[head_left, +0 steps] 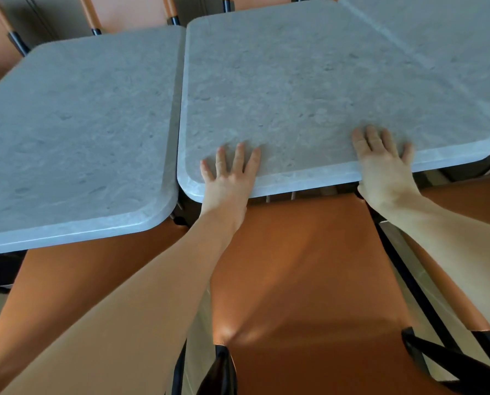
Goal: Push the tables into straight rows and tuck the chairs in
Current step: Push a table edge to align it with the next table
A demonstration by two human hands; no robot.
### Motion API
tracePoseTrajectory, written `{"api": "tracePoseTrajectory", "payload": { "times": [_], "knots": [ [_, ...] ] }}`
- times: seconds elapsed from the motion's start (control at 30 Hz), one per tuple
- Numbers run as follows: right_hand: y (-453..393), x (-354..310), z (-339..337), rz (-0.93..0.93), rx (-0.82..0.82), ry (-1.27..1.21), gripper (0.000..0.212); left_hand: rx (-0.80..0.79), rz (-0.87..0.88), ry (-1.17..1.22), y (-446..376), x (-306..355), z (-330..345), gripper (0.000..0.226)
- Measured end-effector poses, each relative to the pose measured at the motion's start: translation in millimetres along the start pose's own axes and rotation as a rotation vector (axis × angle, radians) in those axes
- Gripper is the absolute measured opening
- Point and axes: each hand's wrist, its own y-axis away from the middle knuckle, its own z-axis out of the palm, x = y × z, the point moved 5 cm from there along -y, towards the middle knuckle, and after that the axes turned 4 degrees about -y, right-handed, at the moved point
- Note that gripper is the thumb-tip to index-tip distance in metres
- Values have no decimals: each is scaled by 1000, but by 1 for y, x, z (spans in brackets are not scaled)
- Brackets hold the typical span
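Head view: both hands, left [226, 181] and right [383, 163], press flat-fingered on the middle table [309, 81].

Left hand [228, 182] and right hand [385, 163] lie flat (fingers spread), arms outstretched.

My left hand [229, 178] and right hand [386, 163] lie flat, fingers spread, on the near edge of the middle grey table [309, 89]. Another table [72, 138] sits close at frame left, a third [449, 38] at upper right.
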Motion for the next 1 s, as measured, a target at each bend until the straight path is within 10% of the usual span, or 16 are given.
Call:
{"api": "tracePoseTrajectory", "payload": {
  "times": [1.0],
  "knots": [
    [31, -1, -17, 30, -89, -97, 99, -167, -27, 119, 16, 1, -10, 113]
  ]
}}
